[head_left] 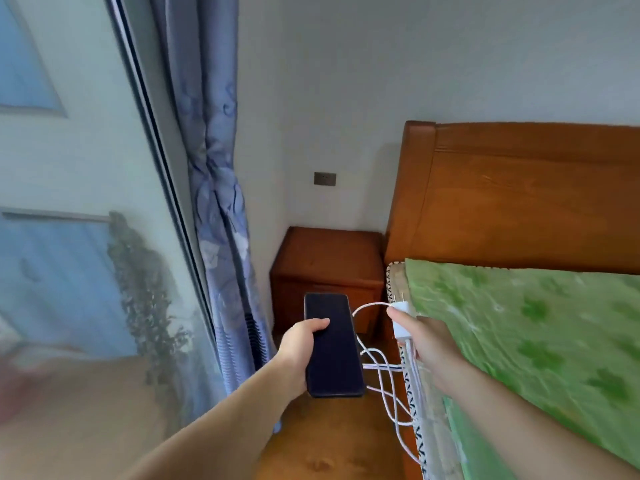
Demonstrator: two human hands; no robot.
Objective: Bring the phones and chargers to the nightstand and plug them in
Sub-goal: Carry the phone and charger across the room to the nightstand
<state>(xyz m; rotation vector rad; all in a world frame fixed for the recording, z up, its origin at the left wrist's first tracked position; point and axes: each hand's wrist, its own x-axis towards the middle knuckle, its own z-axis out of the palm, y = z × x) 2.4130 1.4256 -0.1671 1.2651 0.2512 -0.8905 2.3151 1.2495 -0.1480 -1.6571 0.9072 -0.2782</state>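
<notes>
My left hand [299, 351] grips dark phones [332, 344] held flat, screen up; they look stacked, and I cannot tell how many. My right hand [427, 344] is closed on white chargers [401, 318], prongs pointing up, with their white cables [384, 375] looping down between my hands. Both hands are held out in front of the wooden nightstand [329, 251], which stands in the corner beyond them. A dark wall outlet [325, 178] sits on the wall above the nightstand.
A bed with a green patterned cover [536, 327] and a wooden headboard [519, 192] fills the right side. A tied blue curtain [221, 216] and a glass sliding door [86, 237] line the left. A narrow strip of wooden floor [329, 445] runs between them.
</notes>
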